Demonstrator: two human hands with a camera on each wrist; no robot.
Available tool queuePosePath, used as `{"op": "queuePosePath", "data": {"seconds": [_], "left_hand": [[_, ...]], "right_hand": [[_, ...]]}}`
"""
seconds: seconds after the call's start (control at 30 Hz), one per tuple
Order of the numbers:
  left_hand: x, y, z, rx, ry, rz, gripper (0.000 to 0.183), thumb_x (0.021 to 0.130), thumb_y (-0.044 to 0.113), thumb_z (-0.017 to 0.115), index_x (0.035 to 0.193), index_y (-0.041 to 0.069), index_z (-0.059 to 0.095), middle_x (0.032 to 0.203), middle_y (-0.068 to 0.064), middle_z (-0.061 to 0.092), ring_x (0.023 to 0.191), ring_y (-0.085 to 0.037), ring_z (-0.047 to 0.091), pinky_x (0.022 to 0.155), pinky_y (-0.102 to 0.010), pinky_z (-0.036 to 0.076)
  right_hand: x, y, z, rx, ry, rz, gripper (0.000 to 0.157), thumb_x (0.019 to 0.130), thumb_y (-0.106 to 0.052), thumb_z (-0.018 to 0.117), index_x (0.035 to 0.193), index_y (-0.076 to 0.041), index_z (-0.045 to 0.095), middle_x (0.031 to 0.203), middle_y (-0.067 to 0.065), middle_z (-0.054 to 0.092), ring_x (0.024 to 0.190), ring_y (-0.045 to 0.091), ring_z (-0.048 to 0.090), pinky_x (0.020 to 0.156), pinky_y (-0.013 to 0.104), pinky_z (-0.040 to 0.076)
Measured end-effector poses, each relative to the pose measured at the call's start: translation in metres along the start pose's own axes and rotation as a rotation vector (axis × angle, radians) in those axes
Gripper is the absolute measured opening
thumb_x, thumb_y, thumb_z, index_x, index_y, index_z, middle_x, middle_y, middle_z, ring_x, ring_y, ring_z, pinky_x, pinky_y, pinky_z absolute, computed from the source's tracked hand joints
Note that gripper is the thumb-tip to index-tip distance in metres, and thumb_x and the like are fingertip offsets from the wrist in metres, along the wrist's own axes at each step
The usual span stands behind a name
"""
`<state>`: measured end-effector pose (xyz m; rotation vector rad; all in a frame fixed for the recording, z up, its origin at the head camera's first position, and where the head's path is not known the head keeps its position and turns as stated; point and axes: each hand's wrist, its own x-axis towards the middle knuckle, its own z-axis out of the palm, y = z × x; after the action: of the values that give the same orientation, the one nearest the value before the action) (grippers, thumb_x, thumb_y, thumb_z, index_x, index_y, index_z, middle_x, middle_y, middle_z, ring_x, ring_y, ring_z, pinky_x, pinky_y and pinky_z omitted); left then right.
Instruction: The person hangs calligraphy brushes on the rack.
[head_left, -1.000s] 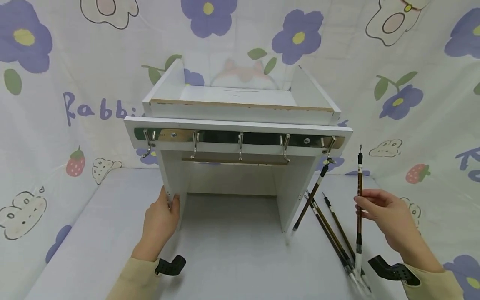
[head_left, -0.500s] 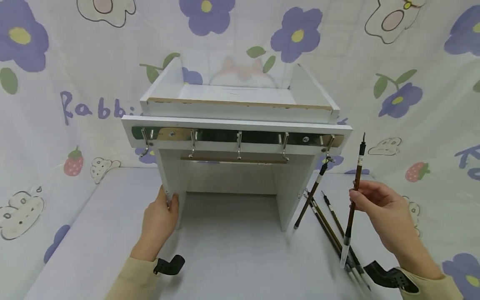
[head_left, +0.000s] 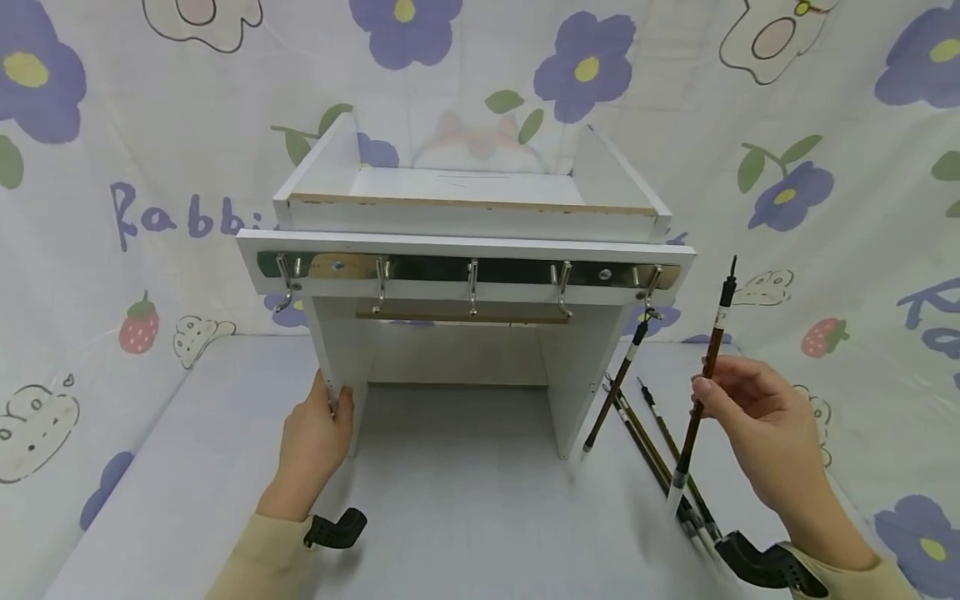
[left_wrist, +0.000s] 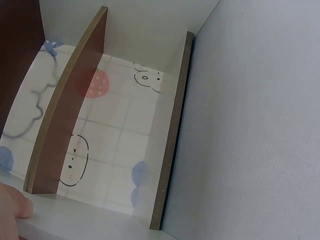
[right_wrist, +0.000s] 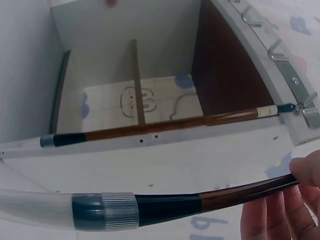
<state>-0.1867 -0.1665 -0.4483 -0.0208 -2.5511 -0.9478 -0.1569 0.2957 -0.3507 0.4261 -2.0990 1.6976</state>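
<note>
Near the right edge of the white table (head_left: 465, 517), the right hand (head_left: 761, 429) pinches a slim brown brush (head_left: 691, 433), the left hand (head_left: 311, 442) grips a white board rack (head_left: 435, 293), and a hasty leftward swing could dislodge the hanging brown brush (head_left: 617, 387).

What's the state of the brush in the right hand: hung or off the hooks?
Off: the right hand pinches the brush by its shaft, top end clear of the rightmost hook.

I have room between the hanging brush (head_left: 617, 386) and the held brush (head_left: 692, 433), above the loose brushes (head_left: 647, 450) on the surface (head_left: 450, 517). I could pass between the side panels (head_left: 583, 375) of the shelf (head_left: 465, 247), but the left hand (head_left: 311, 437) bars one front edge.
</note>
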Motion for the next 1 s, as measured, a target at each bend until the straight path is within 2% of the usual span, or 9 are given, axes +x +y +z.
{"op": "queuePosePath", "data": {"seconds": [0.23, 0.43, 0.53, 0.6, 0.8, 1.0], "left_hand": [[0.000, 0.002, -0.001, -0.004, -0.004, -0.008, 0.036, 0.101, 0.019, 0.048, 0.128, -0.004, 0.043, 0.095, -0.031, 0.066, 0.073, -0.041, 0.066, 0.057, -0.052, 0.051], [0.000, 0.002, 0.000, 0.002, 0.007, 0.003, 0.036, 0.100, 0.019, 0.048, 0.127, -0.005, 0.044, 0.093, -0.031, 0.066, 0.072, -0.041, 0.066, 0.056, -0.052, 0.051], [0.000, 0.002, 0.000, 0.005, 0.005, 0.000, 0.037, 0.100, 0.019, 0.048, 0.129, -0.005, 0.043, 0.093, -0.031, 0.066, 0.072, -0.041, 0.066, 0.057, -0.052, 0.051], [0.001, 0.002, 0.000, 0.003, 0.000, -0.006, 0.038, 0.101, 0.020, 0.047, 0.130, -0.005, 0.042, 0.093, -0.031, 0.066, 0.073, -0.041, 0.067, 0.057, -0.052, 0.051], [0.001, 0.003, -0.001, -0.001, -0.013, -0.020, 0.039, 0.101, 0.020, 0.047, 0.131, -0.004, 0.042, 0.095, -0.031, 0.066, 0.074, -0.041, 0.067, 0.057, -0.051, 0.052], [0.001, 0.003, 0.000, 0.001, -0.019, -0.026, 0.039, 0.101, 0.020, 0.047, 0.131, -0.004, 0.042, 0.094, -0.031, 0.066, 0.073, -0.040, 0.067, 0.056, -0.050, 0.052]], "right_hand": [[-0.004, -0.008, 0.007, 0.046, 0.002, -0.074, 0.026, 0.087, 0.014, 0.062, 0.112, 0.012, 0.058, 0.095, 0.012, 0.066, 0.082, 0.016, 0.064, 0.070, 0.021, 0.053], [-0.008, -0.014, 0.013, -0.031, 0.045, -0.051, 0.027, 0.084, 0.017, 0.063, 0.110, 0.011, 0.060, 0.097, 0.010, 0.066, 0.085, 0.015, 0.064, 0.072, 0.021, 0.053], [-0.009, -0.016, 0.017, -0.029, 0.058, -0.072, 0.027, 0.082, 0.018, 0.064, 0.108, 0.012, 0.061, 0.096, 0.011, 0.066, 0.084, 0.016, 0.063, 0.072, 0.021, 0.052], [-0.010, -0.017, 0.020, -0.051, 0.061, -0.112, 0.027, 0.081, 0.019, 0.065, 0.106, 0.012, 0.061, 0.095, 0.010, 0.066, 0.083, 0.016, 0.062, 0.071, 0.020, 0.051], [-0.011, -0.015, 0.031, -0.123, 0.018, -0.321, 0.034, 0.073, 0.029, 0.063, 0.104, 0.015, 0.061, 0.093, 0.013, 0.067, 0.081, 0.013, 0.063, 0.070, 0.017, 0.049], [-0.012, -0.029, 0.043, -0.204, -0.011, -0.376, 0.038, 0.069, 0.030, 0.064, 0.103, 0.012, 0.062, 0.091, 0.014, 0.066, 0.080, 0.010, 0.062, 0.069, 0.016, 0.049]]}}
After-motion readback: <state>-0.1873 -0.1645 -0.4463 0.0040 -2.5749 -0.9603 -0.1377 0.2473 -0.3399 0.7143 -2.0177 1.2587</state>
